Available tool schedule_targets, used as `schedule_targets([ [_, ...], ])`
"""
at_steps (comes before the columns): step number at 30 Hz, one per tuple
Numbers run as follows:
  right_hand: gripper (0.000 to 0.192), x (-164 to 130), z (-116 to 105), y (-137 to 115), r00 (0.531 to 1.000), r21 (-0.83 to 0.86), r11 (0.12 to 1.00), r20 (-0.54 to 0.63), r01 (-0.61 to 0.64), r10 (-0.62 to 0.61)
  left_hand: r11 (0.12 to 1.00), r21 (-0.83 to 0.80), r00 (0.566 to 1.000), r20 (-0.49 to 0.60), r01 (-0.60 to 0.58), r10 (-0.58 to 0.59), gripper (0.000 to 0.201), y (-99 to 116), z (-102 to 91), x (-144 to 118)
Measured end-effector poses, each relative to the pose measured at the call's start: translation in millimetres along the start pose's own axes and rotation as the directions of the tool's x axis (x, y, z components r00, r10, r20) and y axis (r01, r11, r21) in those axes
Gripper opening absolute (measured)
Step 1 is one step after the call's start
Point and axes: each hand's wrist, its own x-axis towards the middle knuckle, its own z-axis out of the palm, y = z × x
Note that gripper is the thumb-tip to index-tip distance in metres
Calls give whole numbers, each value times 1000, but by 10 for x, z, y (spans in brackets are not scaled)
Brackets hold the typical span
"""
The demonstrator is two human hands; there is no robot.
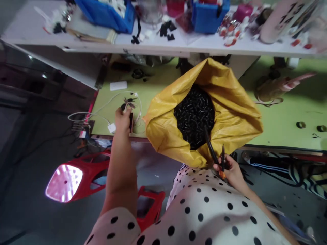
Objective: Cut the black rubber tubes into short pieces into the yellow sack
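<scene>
My left hand is at the table's front left edge, its fingers closed round a thin dark slab that looks like a phone. A white charging cable loops around it, with dark scraps close to the fingertips. In front of my body a yellow sack gapes wide, full of short black tube pieces. Closed fingers of my right hand hold a dark pointed cutter with orange at its lower end, tip up. A long black tube runs from that hand into the sack.
A white shelf with blue bins and loose parts crosses above the green table. Red stools stand at lower left. A bottle is at right. A person's striped clothing shows at the right.
</scene>
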Motion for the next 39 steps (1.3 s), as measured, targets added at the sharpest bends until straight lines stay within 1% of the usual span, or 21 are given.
schedule_targets([
  [3, 57, 124, -36, -5, 997, 28, 997, 42, 69, -70, 986, -163, 989, -141, 12, -36, 23, 272, -5, -92],
  [6, 58, 227, -68, -8, 989, 33, 992, 77, 124, -127, 955, -230, 942, -317, -185, 106, 28, 594, -68, -302],
  [8, 57, 281, -89, -19, 983, 28, 987, 90, 157, -159, 927, -214, 905, -369, -307, 214, 26, 808, -26, -532],
  [9, 56, 304, -101, -27, 981, 35, 985, 93, 169, -172, 913, -221, 900, -357, -343, 251, 25, 897, 45, -679],
  [10, 56, 326, -116, -37, 978, 48, 983, 96, 179, -183, 898, -249, 901, -338, -363, 270, 23, 966, 152, -846],
  [11, 56, 347, -134, -47, 976, 65, 980, 101, 186, -192, 883, -310, 921, -282, -351, 268, 22, 1011, 293, -1031],
  [12, 56, 367, -155, -57, 974, 83, 978, 108, 193, -201, 875, -376, 950, -185, -306, 252, 21, 1030, 461, -1228],
  [13, 56, 385, -180, -63, 971, 98, 975, 117, 197, -208, 872, -421, 967, -71, -250, 243, 21, 1027, 648, -1429],
  [14, 57, 402, -208, -66, 969, 111, 974, 126, 200, -213, 871, -457, 979, 6, -180, 205, 20, 1006, 841, -1627],
  [16, 57, 424, -269, -59, 965, 130, 972, 152, 193, -212, 872, -489, 995, 75, -16, 60, 16, 937, 1204, -1991],
  [17, 57, 431, -298, -49, 965, 140, 973, 161, 183, -205, 863, -498, 990, 140, 80, -11, 17, 901, 1356, -2147],
  [18, 57, 434, -325, -36, 966, 145, 975, 170, 169, -193, 837, -512, 969, 232, 192, -81, 19, 870, 1482, -2281],
  [20, 57, 437, -366, -8, 968, 159, 977, 187, 139, -168, 749, -518, 887, 417, 412, -200, 22, 835, 1654, -2484],
  [22, 57, 439, -393, 14, 967, 194, 975, 208, 105, -145, 669, -520, 820, 514, 532, -252, 22, 832, 1738, -2600],
  [23, 58, 442, -404, 22, 966, 216, 972, 219, 88, -136, 637, -532, 808, 525, 557, -267, 20, 839, 1755, -2630],
  [26, 60, 459, -437, 29, 961, 258, 965, 251, 48, -115, 560, -584, 803, 507, 588, -315, 13, 877, 1747, -2631],
  [28, 60, 474, -468, 25, 957, 257, 966, 268, 40, -111, 518, -586, 777, 536, 623, -330, 12, 908, 1719, -2600],
  [31, 59, 501, -511, 25, 952, 243, 969, 282, 49, -119, 493, -590, 753, 610, 639, -246, 6, 959, 1685, -2590],
  [34, 59, 535, -523, 51, 950, 260, 965, 289, 39, -117, 475, -607, 743, 647, 638, -171, 11, 1008, 1688, -2653],
  [37, 60, 570, -505, 92, 958, 290, 956, 259, 46, -125, 446, -566, 696, 687, 693, -209, 6, 1042, 1718, -2734],
  [39, 60, 589, -493, 112, 963, 296, 953, 236, 57, -131, 430, -530, 660, 709, 731, -248, 13, 1051, 1734, -2766],
])
